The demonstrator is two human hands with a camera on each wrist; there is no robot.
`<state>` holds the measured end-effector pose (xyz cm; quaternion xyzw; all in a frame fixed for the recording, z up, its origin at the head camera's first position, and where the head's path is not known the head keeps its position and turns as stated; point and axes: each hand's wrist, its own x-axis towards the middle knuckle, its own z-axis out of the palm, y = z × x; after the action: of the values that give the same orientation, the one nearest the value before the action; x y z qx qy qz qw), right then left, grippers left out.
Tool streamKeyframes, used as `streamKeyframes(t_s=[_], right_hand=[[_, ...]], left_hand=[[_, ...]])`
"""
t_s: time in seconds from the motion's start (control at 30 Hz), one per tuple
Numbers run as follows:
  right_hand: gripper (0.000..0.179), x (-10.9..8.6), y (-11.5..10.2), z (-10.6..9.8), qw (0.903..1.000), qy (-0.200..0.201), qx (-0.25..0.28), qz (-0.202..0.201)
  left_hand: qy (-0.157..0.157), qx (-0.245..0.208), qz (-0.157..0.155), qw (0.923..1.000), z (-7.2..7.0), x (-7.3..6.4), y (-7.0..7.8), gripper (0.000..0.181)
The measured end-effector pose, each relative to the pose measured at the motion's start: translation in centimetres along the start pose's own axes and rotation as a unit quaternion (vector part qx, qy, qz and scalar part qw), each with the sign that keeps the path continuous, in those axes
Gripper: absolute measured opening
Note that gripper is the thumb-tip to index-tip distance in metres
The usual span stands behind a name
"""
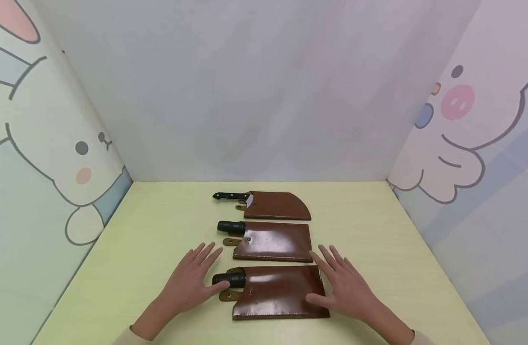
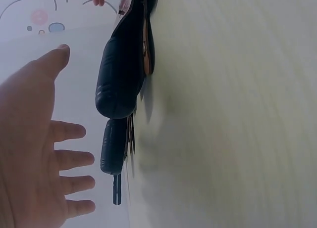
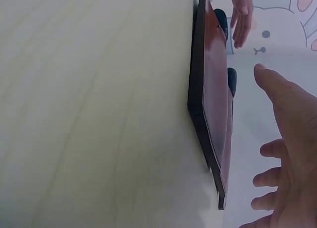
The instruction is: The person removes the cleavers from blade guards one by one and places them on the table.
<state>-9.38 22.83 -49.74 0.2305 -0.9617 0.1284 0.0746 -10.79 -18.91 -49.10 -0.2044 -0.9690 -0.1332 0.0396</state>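
Three knives in brown leather sheaths lie in a column on the table, handles to the left. The nearest sheath is the largest, with a thick black handle sticking out. Behind it, the middle sheath has a similar black handle. At the back, a curved-ended sheath covers a knife with a riveted black handle. My left hand hovers by the nearest handle, fingers spread. Over the right end of the nearest sheath hangs my right hand, fingers spread, holding nothing.
The pale yellow table meets a plain grey back wall. Side walls carry cartoon animals, a rabbit on the left and another figure on the right. Small leather strap tabs stick out beside the handles.
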Motion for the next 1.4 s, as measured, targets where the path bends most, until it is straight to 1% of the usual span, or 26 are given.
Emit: streamKeyframes(t_s=[0.1, 0.2, 0.3, 0.43, 0.57, 0.67, 0.8, 0.87, 1.0, 1.13, 1.27, 1.4], right_hand=[[0.103, -0.2, -0.3, 0.0, 0.9998, -0.011, 0.012, -0.009], [0.108, -0.4, -0.6, 0.1, 0.9991, -0.033, 0.021, -0.014], [0.116, -0.4, -0.7, 0.2, 0.9982, -0.053, 0.023, -0.017], [0.125, -0.5, -1.0, 0.4, 0.9972, -0.066, 0.032, -0.018], [0.129, -0.5, -1.1, 0.7, 0.9959, -0.078, 0.041, -0.021], [0.131, -0.5, -1.0, 0.9, 0.9939, -0.098, 0.048, -0.021], [0.131, -0.5, -0.9, 1.1, 0.9906, -0.121, 0.058, -0.027], [0.13, -0.5, -0.9, 1.3, 0.9896, -0.126, 0.06, -0.035], [0.128, -0.4, -0.9, 1.5, 0.989, -0.126, 0.062, -0.045], [0.126, -0.4, -1.0, 1.5, 0.99, -0.115, 0.065, -0.05], [0.125, -0.4, -1.1, 1.6, 0.9921, -0.096, 0.06, -0.053], [0.125, -0.4, -1.0, 1.9, 0.9944, -0.075, 0.04, -0.063]], left_hand=[[-0.005, -0.01, 0.015, 0.9998, 0.1, 0.0, 0.2, 0.086], [-0.021, -0.018, 0.02, 0.9994, 0.1, 0.1, 0.5, 0.085], [-0.044, -0.034, 0.017, 0.9983, 0.1, 0.3, 0.9, 0.086], [-0.066, -0.063, 0.014, 0.9958, 0.1, 0.7, 1.3, 0.088], [-0.067, -0.075, 0.017, 0.9948, 0.5, 0.9, 1.4, 0.086], [-0.07, -0.079, 0.015, 0.9943, 0.9, 0.9, 1.4, 0.084], [-0.084, -0.086, 0.01, 0.9926, 1.0, 1.0, 1.4, 0.081], [-0.088, -0.088, 0.011, 0.9922, 1.1, 1.1, 1.4, 0.08], [-0.088, -0.093, 0.015, 0.9916, 1.3, 1.2, 1.3, 0.077], [-0.086, -0.103, 0.028, 0.9905, 1.6, 1.2, 1.3, 0.071], [-0.086, -0.112, 0.044, 0.9889, 1.7, 1.4, 1.1, 0.057], [-0.086, -0.111, 0.06, 0.9882, 1.7, 1.5, 1.0, 0.045]])
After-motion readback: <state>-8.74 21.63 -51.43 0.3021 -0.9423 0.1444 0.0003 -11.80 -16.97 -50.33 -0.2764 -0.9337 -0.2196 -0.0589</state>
